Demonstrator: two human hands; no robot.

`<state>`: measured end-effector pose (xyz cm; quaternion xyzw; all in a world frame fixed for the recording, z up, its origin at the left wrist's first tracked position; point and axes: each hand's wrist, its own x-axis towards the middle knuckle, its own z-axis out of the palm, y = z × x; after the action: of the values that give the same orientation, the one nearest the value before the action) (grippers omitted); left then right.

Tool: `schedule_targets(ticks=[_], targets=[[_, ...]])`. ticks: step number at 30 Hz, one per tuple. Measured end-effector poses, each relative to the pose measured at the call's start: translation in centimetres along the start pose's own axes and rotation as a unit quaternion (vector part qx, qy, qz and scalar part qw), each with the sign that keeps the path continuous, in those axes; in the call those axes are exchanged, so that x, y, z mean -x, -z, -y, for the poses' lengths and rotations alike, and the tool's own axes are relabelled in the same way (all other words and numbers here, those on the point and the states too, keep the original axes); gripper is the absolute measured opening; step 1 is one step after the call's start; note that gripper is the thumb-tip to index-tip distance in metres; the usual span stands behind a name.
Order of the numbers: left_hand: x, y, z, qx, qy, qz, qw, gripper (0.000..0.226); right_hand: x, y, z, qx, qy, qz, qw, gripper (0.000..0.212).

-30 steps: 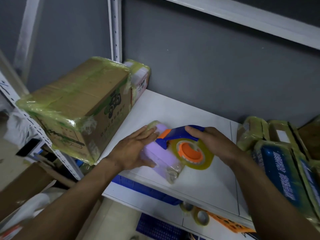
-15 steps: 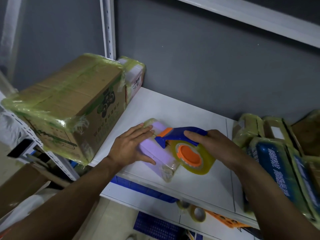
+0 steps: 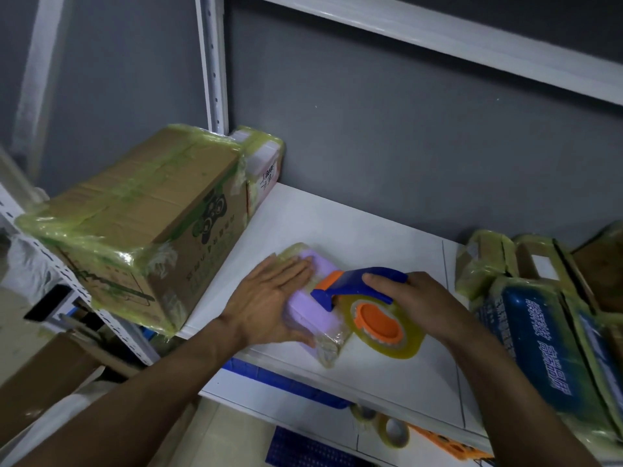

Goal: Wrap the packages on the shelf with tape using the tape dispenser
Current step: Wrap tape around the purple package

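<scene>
White shelf (image 3: 337,227) boarding backed by a grey wall is seen beneath both hands. A purple package (image 3: 313,318), partly wrapped in clear tape, is pressed onto the shelf by the left hand (image 3: 269,305), its fingers laid out straight over it. Just right of that hand, the blue-and-orange tape dispenser (image 3: 350,284) is gripped by the right hand (image 3: 426,303), fingers curled over its handle and its nose set on the package. A yellowish tape roll (image 3: 413,345) is carried below those fingers. A taped cardboard box (image 3: 135,224) is stood left of the left hand; taped blue packages (image 3: 539,348) are stacked right of the right hand.
</scene>
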<state>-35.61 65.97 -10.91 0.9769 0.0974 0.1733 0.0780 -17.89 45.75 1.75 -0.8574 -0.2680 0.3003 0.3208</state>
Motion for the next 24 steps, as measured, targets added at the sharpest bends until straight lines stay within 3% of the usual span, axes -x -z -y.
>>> schedule_targets(ticks=[8,19,24], targets=[[-0.3,0.1,-1.5,-0.022,0.024,0.023,0.999,0.124,0.6,-0.5,-2.0,-0.096,0.020,0.011,0.995,0.044],[-1.4,2.3,-2.4,-0.026,0.109,0.132,0.985,0.135,2.6,1.1,-3.7,-0.090,0.044,0.028,0.995,0.049],[-1.9,2.3,-2.7,-0.030,0.104,0.158,0.981,0.132,3.9,1.9,-5.9,-0.113,0.041,0.026,0.992,0.058]])
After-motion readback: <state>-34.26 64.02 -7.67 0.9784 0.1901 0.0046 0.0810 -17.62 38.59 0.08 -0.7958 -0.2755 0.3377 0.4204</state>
